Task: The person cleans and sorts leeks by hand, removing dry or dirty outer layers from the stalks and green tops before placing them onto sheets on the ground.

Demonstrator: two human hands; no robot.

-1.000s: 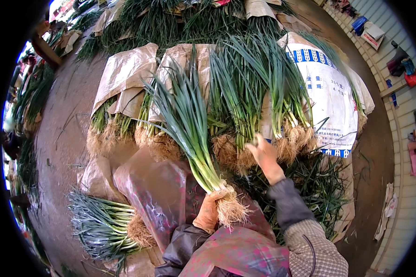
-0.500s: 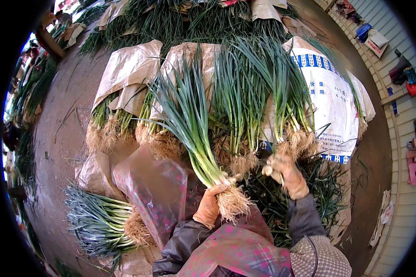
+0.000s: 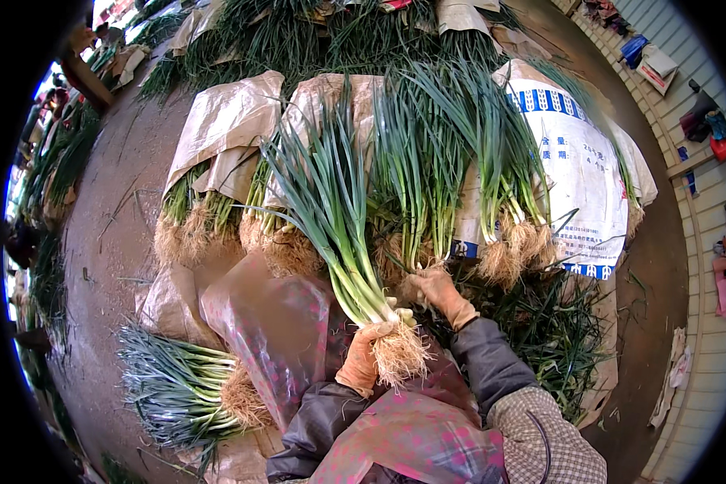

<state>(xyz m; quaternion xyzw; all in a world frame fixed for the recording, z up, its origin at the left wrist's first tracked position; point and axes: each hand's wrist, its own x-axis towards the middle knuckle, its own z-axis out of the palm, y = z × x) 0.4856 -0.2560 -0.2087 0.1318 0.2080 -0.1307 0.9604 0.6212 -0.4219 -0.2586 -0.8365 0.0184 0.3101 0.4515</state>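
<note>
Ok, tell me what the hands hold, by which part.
Left hand: a bunch of green onions, by the pale stalk bases just above the roots. Right hand: at the roots of another bunch; grip unclear.

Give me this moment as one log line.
Left hand: holding onion bunch; right hand: at base of farther stalks; lower left: another bunch lying.

We see a brown floor [image 3: 109,242], at right a pale ribbed wall [image 3: 716,355], at upper left a post [image 3: 87,83]
</note>
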